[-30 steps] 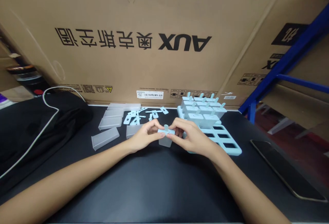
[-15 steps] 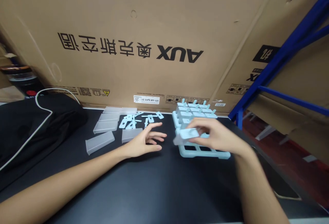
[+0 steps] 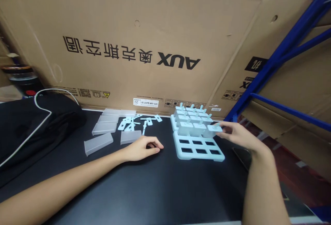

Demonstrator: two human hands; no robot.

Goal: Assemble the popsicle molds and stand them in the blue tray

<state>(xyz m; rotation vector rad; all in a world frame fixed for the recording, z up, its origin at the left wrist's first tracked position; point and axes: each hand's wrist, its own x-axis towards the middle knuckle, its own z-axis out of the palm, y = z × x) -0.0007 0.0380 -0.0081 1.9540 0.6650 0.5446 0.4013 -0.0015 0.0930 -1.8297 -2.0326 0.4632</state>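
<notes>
Brown cardboard, a big printed carton, stands along the back of the black worktop, with a blue shelf frame to the right and a black bag with a white cable at the left. On the worktop lies the pale blue mould tray, its far rows filled with capped moulds and its two near rows of slots empty. To its left sit loose frosted mould cups and a scatter of pale blue sticks. The right hand pinches a capped mould by its far side, at the right end of the nearest filled row, and the mould seems to be sitting in its slot or just above it; I cannot tell whether it is fully down. To seat it well, I judge the mould should stay upright and square to the slot, pressed evenly until the cap lies level with its neighbours, without knocking the moulds touching it. The left hand rests loosely curled and empty on the worktop, near the frosted cups and sticks.
</notes>
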